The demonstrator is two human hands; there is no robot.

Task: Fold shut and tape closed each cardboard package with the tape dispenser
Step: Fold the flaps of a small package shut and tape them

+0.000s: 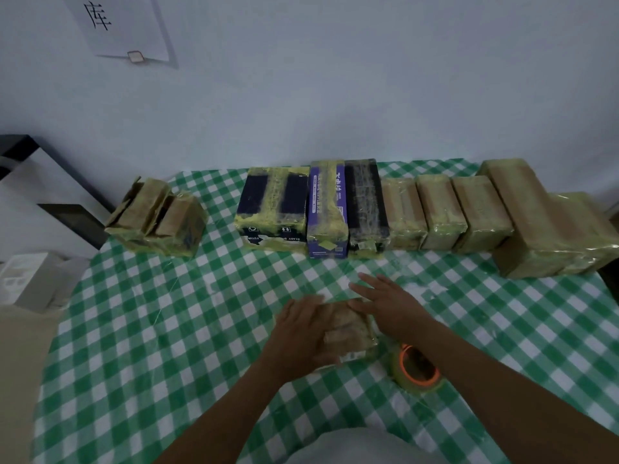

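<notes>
Left hand (301,326), right hand (385,308) atop package (350,324)

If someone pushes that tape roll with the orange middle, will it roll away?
Probably not: the tape roll seems to lie on its flat side on the tablecloth, so it would likely slide. Stood on edge, it could roll.

Checked table (167,329): taped packages (442,212), apparently tape roll (418,368).
</notes>
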